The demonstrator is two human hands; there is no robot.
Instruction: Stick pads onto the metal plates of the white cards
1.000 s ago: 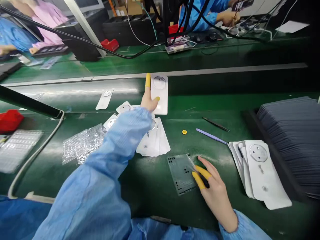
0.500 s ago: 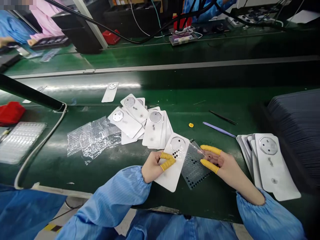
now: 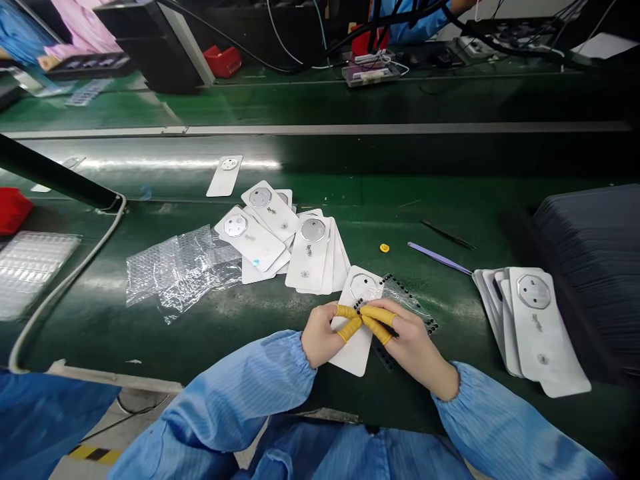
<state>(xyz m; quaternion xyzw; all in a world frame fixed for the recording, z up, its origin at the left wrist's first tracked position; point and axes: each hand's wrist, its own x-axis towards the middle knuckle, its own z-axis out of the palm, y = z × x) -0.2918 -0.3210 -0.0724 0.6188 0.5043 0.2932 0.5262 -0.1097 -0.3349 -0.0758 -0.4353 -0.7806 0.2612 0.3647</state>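
My left hand (image 3: 327, 333), with yellow finger cots on thumb and forefinger, pinches a clear sheet of black dots (image 3: 407, 297). The sheet lies partly over a white phone back cover (image 3: 353, 350) with a round camera ring. Thumb and forefinger of my right hand (image 3: 397, 330), also in yellow cots, are pressed together against the left fingertips at the dots. What the right fingertips hold is too small to make out. Beyond my hands is a loose pile of similar white covers (image 3: 307, 257). More covers (image 3: 537, 333) are stacked at the right.
Purple tweezers (image 3: 440, 258), dark tweezers (image 3: 447, 235) and a yellow finger cot (image 3: 384, 248) lie ahead. Crumpled bubble wrap (image 3: 185, 270) is at the left, near a black post (image 3: 60, 175) and cable. Dark stacked trays (image 3: 595, 267) stand at the right. Other people's sleeves show across the bench.
My right hand has moved left from over the sheet, and its spread fingers have closed beside my left fingertips. The sheet has shifted beneath it. The view has moved slightly.
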